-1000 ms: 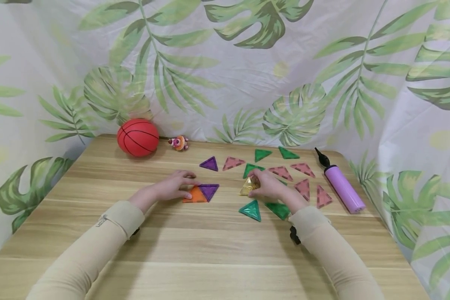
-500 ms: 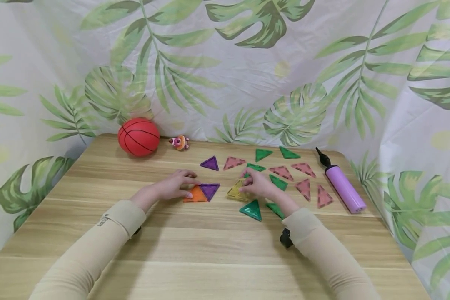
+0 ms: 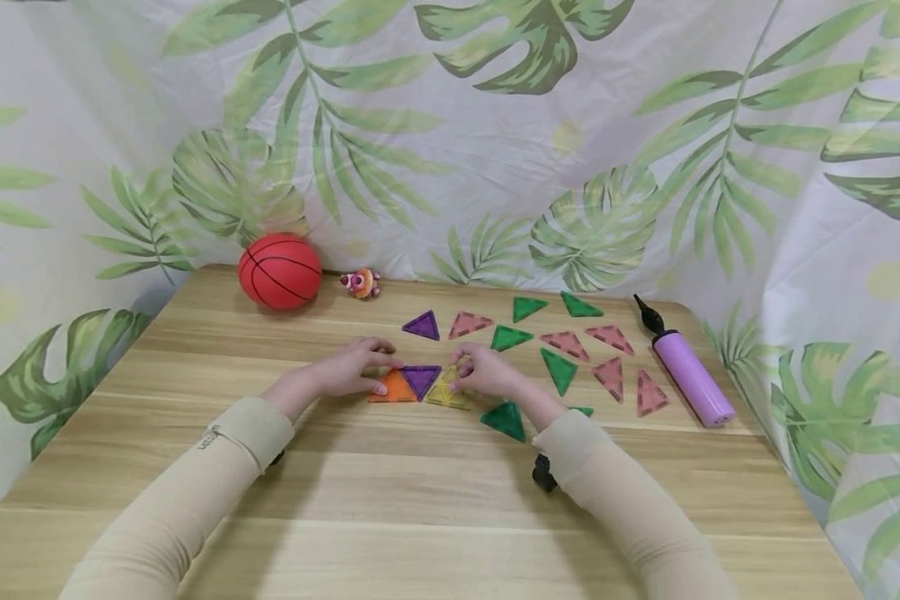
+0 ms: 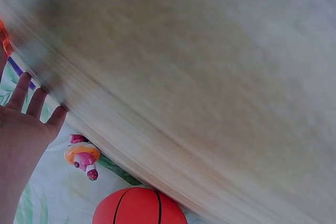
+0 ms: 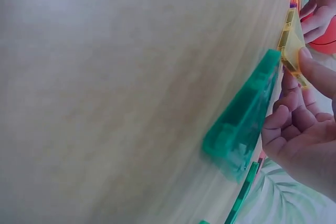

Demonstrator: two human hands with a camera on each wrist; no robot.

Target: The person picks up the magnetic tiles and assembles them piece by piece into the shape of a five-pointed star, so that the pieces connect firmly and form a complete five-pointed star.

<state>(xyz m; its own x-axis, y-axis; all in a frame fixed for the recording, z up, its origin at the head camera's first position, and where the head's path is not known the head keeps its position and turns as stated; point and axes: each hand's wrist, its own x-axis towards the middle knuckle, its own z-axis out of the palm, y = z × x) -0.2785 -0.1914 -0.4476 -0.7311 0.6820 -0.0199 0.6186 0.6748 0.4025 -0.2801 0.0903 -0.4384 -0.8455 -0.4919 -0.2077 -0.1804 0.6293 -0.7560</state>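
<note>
From my station I take the purple triangle (image 3: pixel 421 379) as the landmark: it lies flat on the wooden surface (image 3: pixel 390 500) with an orange triangle (image 3: pixel 392 388) touching its left edge and a yellow triangle (image 3: pixel 446 390) touching its right edge. My right hand (image 3: pixel 483 372) pinches that yellow triangle, thumb on the near side and curled fingers (image 5: pixel 287 120) on the far side, and the right wrist view shows the grasp on the rim of the tile. My left hand (image 3: pixel 348 372) rests on the orange triangle, fingers only loosely bent and pressing down on the piece rather than wrapped round it. Just right of and nearer than the purple triangle lies a green triangle (image 3: pixel 506 419), close to my right wrist. Further right are more green and pink triangles, and beyond them a lilac pump (image 3: pixel 692 377); to the far left of the purple triangle a red ball (image 3: pixel 280 272) stands by the leaf-printed curtain with a small toy figure (image 3: pixel 361 283) beside it. I judge the yellow tile to be light, stiff, translucent plastic with a smooth face that would slide easily on the wood, so I would keep the hold on its thick frame edges, near a corner, rather than on the flat face
</note>
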